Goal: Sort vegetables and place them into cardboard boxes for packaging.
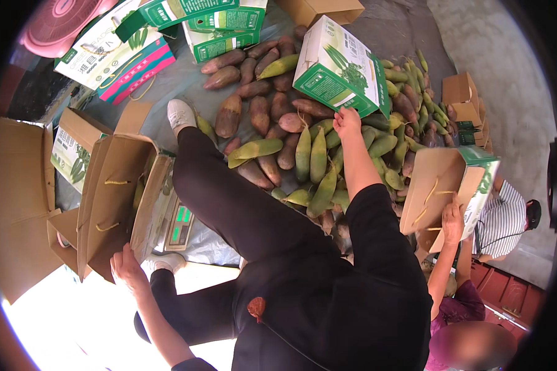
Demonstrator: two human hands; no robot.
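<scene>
Grey sheeting (408,21) bears heaped vegetables (319,157) (green and brownish).

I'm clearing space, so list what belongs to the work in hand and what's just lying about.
In use, it seems: green-and-white box at the right hand; open carton by the left hand; scale; vegetables.

Lying about, apparently: pink plastic thing; pink-sided box; brown box at top.
</scene>
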